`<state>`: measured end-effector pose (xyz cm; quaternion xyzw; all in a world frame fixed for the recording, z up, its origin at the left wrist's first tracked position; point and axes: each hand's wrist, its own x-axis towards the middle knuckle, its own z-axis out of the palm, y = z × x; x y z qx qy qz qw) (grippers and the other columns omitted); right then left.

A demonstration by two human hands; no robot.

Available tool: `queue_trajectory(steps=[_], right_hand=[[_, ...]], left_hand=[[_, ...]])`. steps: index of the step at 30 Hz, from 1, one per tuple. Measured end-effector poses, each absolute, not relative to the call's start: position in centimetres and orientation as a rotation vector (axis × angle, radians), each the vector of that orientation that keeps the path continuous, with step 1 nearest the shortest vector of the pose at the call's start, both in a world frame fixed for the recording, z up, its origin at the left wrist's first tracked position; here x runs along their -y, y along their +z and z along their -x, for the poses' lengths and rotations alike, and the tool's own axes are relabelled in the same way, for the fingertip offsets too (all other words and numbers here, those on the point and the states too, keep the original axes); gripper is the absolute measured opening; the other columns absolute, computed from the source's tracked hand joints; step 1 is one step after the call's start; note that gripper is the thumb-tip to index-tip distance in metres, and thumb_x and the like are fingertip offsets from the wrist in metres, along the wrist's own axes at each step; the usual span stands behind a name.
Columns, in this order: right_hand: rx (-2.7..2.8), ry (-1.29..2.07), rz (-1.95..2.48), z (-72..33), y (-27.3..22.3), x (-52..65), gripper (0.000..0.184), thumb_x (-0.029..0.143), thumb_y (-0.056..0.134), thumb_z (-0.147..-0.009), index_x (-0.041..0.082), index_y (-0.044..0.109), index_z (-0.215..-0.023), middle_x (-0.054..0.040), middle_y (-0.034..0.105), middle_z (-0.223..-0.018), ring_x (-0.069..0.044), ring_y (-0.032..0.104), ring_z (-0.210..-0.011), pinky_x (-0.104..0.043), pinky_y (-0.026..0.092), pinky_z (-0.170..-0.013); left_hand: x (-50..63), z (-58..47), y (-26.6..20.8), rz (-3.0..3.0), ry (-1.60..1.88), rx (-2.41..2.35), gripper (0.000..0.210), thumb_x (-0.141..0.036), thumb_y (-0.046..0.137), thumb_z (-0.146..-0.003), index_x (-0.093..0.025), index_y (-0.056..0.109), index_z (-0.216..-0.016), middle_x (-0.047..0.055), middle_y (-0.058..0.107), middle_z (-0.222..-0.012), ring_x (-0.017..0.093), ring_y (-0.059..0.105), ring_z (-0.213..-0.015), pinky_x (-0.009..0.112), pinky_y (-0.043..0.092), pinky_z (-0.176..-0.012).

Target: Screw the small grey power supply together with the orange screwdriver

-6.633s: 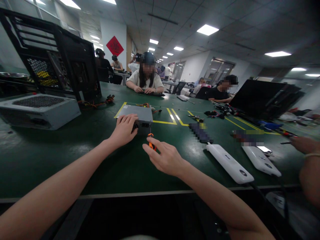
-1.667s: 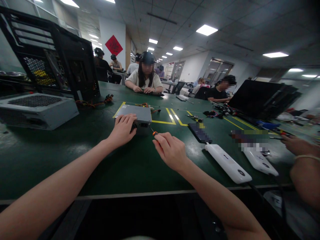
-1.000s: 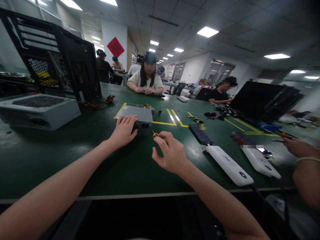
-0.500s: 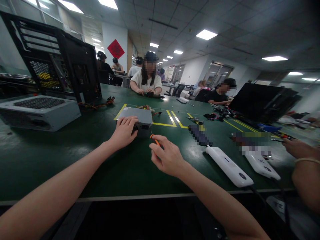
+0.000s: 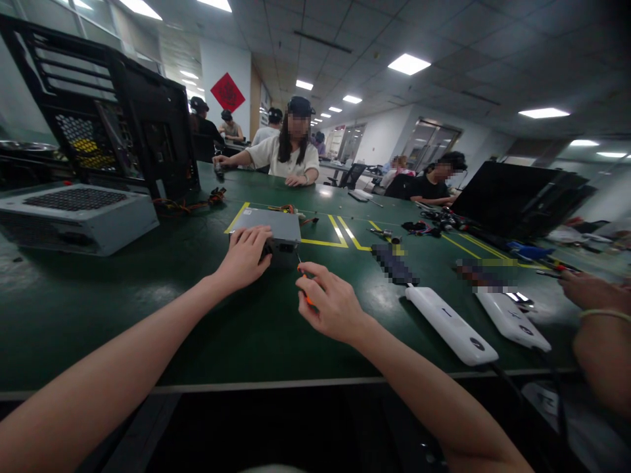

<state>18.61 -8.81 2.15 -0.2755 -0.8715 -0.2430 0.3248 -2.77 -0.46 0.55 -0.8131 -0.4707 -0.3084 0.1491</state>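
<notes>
Pressing down on the grey metal power supply box (image 5: pixel 270 228) at frame centre, the left hand (image 5: pixel 242 258) lies flat, steadying it on the green tabletop (image 5: pixel 98 295), while the right hand (image 5: pixel 331 303) pinches a small orange-handled screwdriver (image 5: pixel 304 282), tip aimed at the box's near face.

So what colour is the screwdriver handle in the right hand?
Orange, seen in the head view.
</notes>
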Motion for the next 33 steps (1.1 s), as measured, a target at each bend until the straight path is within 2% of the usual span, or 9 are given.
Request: queue_trajectory(steps=[5, 8, 13, 19, 21, 25, 27, 31, 33], right_hand=[[2.220, -0.766, 0.661, -18.73, 2.06, 8.48, 0.009, 0.020, 0.049, -0.088, 0.017, 0.057, -0.090, -0.0064, 0.066, -0.095, -0.011, 0.060, -0.071, -0.023, 0.039, -0.060], [2.215, -0.692, 0.664, -18.77, 2.11, 8.57, 0.011, 0.024, 0.050, -0.088, 0.016, 0.058, -0.084, -0.0077, 0.066, -0.093, -0.012, 0.059, -0.069, -0.024, 0.041, -0.060], [2.338, -0.496, 0.609, -18.39, 2.12, 9.10, 0.020, 0.023, 0.047, -0.085, 0.012, 0.058, -0.098, -0.0141, 0.061, -0.108, -0.016, 0.061, -0.081, -0.026, 0.045, -0.066], [2.325, -0.567, 0.503, -18.34, 2.08, 9.10, 0.015, 0.022, 0.050, -0.088, 0.015, 0.058, -0.098, -0.0079, 0.065, -0.103, -0.013, 0.061, -0.075, -0.025, 0.043, -0.061], [2.300, -0.524, 0.523, -18.40, 2.00, 9.06, 0.015, 0.023, 0.050, -0.087, 0.015, 0.057, -0.098, -0.0090, 0.064, -0.103, -0.014, 0.061, -0.079, -0.025, 0.046, -0.064], [2.338, -0.470, 0.529, -18.31, 1.91, 9.10, 0.025, 0.019, 0.045, -0.088, 0.013, 0.051, -0.111, -0.0132, 0.057, -0.114, -0.016, 0.059, -0.096, -0.024, 0.049, -0.074], [2.343, -0.552, 0.535, -18.23, 1.97, 9.13, 0.025, 0.019, 0.045, -0.089, 0.014, 0.051, -0.112, -0.0135, 0.057, -0.112, -0.016, 0.059, -0.093, -0.024, 0.049, -0.072], [2.247, -0.716, 0.645, -18.27, 2.17, 9.12, 0.016, 0.029, 0.048, -0.089, 0.018, 0.058, -0.095, -0.0087, 0.058, -0.092, -0.011, 0.056, -0.069, -0.022, 0.046, -0.060], [2.247, -0.695, 0.691, -18.37, 2.23, 9.15, 0.016, 0.029, 0.046, -0.090, 0.018, 0.058, -0.089, -0.0081, 0.056, -0.091, -0.009, 0.054, -0.065, -0.021, 0.045, -0.059]], left_hand=[[0.44, 2.79, 0.53, 2.346, -0.894, 1.353, 0.039, -0.024, 0.045, -0.080, -0.015, 0.045, -0.118, 0.013, 0.049, -0.130, 0.026, 0.040, -0.123, 0.043, 0.023, -0.104], [0.46, 2.79, 0.49, 2.346, -0.896, 1.354, 0.040, -0.024, 0.045, -0.080, -0.015, 0.044, -0.119, 0.013, 0.049, -0.130, 0.026, 0.040, -0.123, 0.044, 0.023, -0.104], [0.42, 2.76, 0.38, 2.336, -0.907, 1.340, 0.039, -0.024, 0.045, -0.080, -0.015, 0.045, -0.118, 0.012, 0.049, -0.130, 0.026, 0.041, -0.123, 0.043, 0.023, -0.104], [0.33, 2.81, 0.30, 2.319, -0.877, 1.353, 0.039, -0.025, 0.044, -0.081, -0.016, 0.044, -0.119, 0.012, 0.049, -0.131, 0.025, 0.040, -0.123, 0.043, 0.023, -0.105], [0.31, 2.82, 0.29, 2.318, -0.872, 1.355, 0.039, -0.025, 0.044, -0.081, -0.016, 0.043, -0.119, 0.012, 0.049, -0.131, 0.025, 0.040, -0.123, 0.043, 0.023, -0.105], [0.24, 2.82, 0.24, 2.324, -0.881, 1.362, 0.040, -0.024, 0.045, -0.080, -0.017, 0.043, -0.120, 0.012, 0.048, -0.132, 0.026, 0.040, -0.124, 0.044, 0.023, -0.104], [0.25, 2.80, 0.24, 2.323, -0.882, 1.366, 0.040, -0.024, 0.045, -0.080, -0.016, 0.044, -0.119, 0.012, 0.048, -0.132, 0.026, 0.040, -0.123, 0.044, 0.023, -0.104], [0.34, 2.77, 0.31, 2.315, -0.862, 1.364, 0.040, -0.024, 0.045, -0.080, -0.015, 0.044, -0.119, 0.011, 0.048, -0.131, 0.025, 0.040, -0.123, 0.043, 0.023, -0.104], [0.38, 2.77, 0.35, 2.312, -0.854, 1.365, 0.040, -0.024, 0.045, -0.080, -0.015, 0.044, -0.119, 0.011, 0.048, -0.131, 0.026, 0.041, -0.123, 0.043, 0.024, -0.104]])
